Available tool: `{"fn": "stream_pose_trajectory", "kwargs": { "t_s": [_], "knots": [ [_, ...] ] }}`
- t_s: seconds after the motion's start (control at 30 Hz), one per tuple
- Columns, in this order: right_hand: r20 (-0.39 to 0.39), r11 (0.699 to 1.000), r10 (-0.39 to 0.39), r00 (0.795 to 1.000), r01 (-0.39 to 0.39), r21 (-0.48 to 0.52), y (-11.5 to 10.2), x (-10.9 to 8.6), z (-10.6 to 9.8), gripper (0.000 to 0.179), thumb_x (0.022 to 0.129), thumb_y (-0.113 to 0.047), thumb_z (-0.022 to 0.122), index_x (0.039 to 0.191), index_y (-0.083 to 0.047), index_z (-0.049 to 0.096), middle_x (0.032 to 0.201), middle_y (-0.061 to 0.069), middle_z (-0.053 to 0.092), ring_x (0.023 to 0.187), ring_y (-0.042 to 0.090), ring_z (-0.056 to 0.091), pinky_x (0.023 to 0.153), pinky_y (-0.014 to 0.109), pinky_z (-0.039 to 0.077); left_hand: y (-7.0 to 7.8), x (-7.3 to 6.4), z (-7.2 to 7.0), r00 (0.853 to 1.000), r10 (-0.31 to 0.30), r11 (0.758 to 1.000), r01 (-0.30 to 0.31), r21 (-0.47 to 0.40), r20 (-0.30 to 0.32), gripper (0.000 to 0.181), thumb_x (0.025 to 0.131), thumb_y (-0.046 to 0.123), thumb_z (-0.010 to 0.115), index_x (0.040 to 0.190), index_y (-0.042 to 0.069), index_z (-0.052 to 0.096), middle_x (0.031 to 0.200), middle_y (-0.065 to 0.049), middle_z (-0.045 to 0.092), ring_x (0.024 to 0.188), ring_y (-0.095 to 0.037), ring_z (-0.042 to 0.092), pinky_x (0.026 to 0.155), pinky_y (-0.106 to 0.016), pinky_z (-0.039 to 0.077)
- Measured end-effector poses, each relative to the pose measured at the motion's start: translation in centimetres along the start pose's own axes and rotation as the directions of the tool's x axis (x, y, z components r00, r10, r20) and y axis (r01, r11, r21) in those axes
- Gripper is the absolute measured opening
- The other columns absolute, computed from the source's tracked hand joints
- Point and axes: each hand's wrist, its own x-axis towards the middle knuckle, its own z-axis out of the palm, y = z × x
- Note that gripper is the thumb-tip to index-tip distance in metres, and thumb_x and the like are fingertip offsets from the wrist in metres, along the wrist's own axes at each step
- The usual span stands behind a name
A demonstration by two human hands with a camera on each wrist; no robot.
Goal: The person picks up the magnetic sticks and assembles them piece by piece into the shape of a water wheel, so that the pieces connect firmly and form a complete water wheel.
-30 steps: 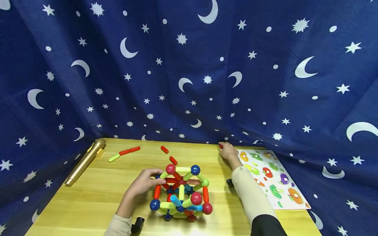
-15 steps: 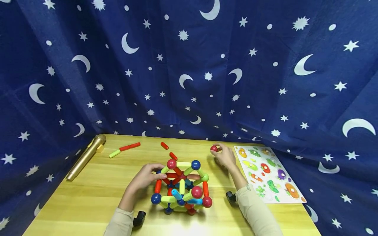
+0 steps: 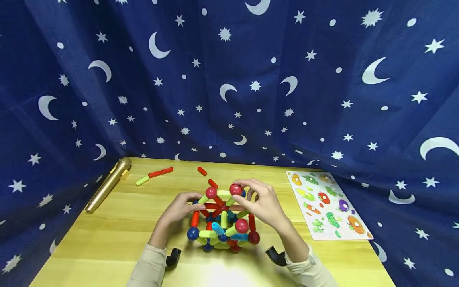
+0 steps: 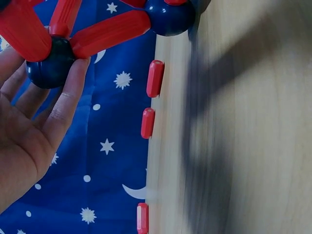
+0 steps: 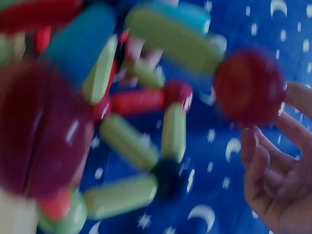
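Observation:
A frame of colored building rods and balls [image 3: 224,219] stands mid-table. My left hand [image 3: 184,207] holds it by the dark blue ball [image 4: 51,63] at its far left corner, thumb and fingers around that ball. Between the thumb and fingers of my right hand [image 3: 263,201] is a loose red ball [image 3: 236,189], over the frame's far right corner. It overlaps a blue ball there in the head view. In the right wrist view, the frame's nearer red ball [image 5: 249,87], on a yellow-green rod [image 5: 175,41], covers what my right fingertips [image 5: 297,97] pinch.
Loose red rods [image 3: 202,171] lie behind the frame. A line of red and yellow-green rods [image 3: 154,175] and a gold toy microphone [image 3: 109,185] lie left. A vegetable puzzle board [image 3: 315,223] lies right. A blue star-and-moon curtain [image 3: 229,99] hangs behind the table.
My right hand has brought the red ball from the table's back edge leftward and nearer, to the frame's far right corner. My left hand keeps its hold on the frame.

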Motion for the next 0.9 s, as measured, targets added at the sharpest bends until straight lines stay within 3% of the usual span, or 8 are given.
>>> {"fn": "stream_pose_trajectory", "kwargs": {
  "t_s": [0.1, 0.23, 0.43, 0.57, 0.77, 0.9],
  "knots": [
    [0.160, 0.985, -0.143, 0.977, 0.157, -0.079, -2.2, -0.2, 0.8, 0.031, 0.081, -0.029, 0.078, 0.111, -0.024, 0.071, 0.092, -0.009, 0.071, 0.064, -0.001, 0.058, 0.053, 0.012, 0.041, 0.1, 0.0, 0.0, 1.000, 0.018, 1.000, -0.018, 0.008, -0.011, 0.029, 0.087, 0.030, 0.072, 0.110, 0.012, 0.071, 0.102, -0.001, 0.071, 0.098, -0.018, 0.061, 0.088, -0.038, 0.049],
    [0.336, 0.940, -0.229, 0.914, 0.297, -0.167, -3.6, -0.5, 2.2, 0.031, 0.083, -0.038, 0.076, 0.112, -0.029, 0.070, 0.099, -0.010, 0.071, 0.075, 0.000, 0.062, 0.057, 0.008, 0.040, 0.1, -0.1, 0.1, 1.000, 0.021, 1.000, -0.021, 0.009, 0.001, 0.028, 0.087, 0.028, 0.072, 0.111, 0.012, 0.071, 0.105, -0.001, 0.072, 0.099, -0.017, 0.062, 0.091, -0.040, 0.049],
    [0.444, 0.869, -0.265, 0.856, 0.411, -0.274, -3.9, -0.6, 3.4, 0.031, 0.082, -0.039, 0.076, 0.112, -0.033, 0.069, 0.099, -0.012, 0.069, 0.087, 0.004, 0.065, 0.060, 0.013, 0.045, 0.2, 0.0, 0.0, 0.999, 0.036, 0.999, -0.036, 0.015, -0.003, 0.027, 0.088, 0.030, 0.071, 0.110, 0.014, 0.071, 0.101, 0.001, 0.071, 0.095, -0.014, 0.061, 0.087, -0.035, 0.049],
    [0.462, 0.851, -0.286, 0.840, 0.444, -0.281, -3.9, -0.7, 3.8, 0.034, 0.082, -0.036, 0.077, 0.114, -0.034, 0.068, 0.100, -0.012, 0.070, 0.085, 0.004, 0.064, 0.058, 0.014, 0.045, 0.1, -0.1, 0.0, 1.000, 0.023, 1.000, -0.023, 0.014, -0.008, 0.027, 0.088, 0.030, 0.072, 0.109, 0.015, 0.071, 0.101, 0.001, 0.071, 0.095, -0.014, 0.061, 0.088, -0.036, 0.048],
    [0.468, 0.856, -0.261, 0.844, 0.427, -0.292, -4.0, -0.6, 3.9, 0.034, 0.084, -0.038, 0.074, 0.117, -0.034, 0.067, 0.103, -0.011, 0.070, 0.085, 0.005, 0.065, 0.057, 0.015, 0.044, 0.0, 0.1, -0.1, 1.000, 0.025, 1.000, -0.025, 0.013, -0.006, 0.027, 0.088, 0.030, 0.071, 0.110, 0.014, 0.071, 0.105, -0.001, 0.071, 0.101, -0.019, 0.061, 0.091, -0.043, 0.048],
    [0.488, 0.861, -0.238, 0.840, 0.415, -0.294, -4.1, -0.5, 4.2, 0.033, 0.086, -0.042, 0.071, 0.118, -0.036, 0.066, 0.106, -0.011, 0.068, 0.086, 0.006, 0.065, 0.055, 0.013, 0.039, 0.1, 0.1, -0.1, 1.000, 0.019, 1.000, -0.019, 0.009, -0.006, 0.027, 0.088, 0.030, 0.071, 0.111, 0.015, 0.072, 0.108, 0.000, 0.072, 0.103, -0.020, 0.062, 0.091, -0.042, 0.048]
  ]
}}
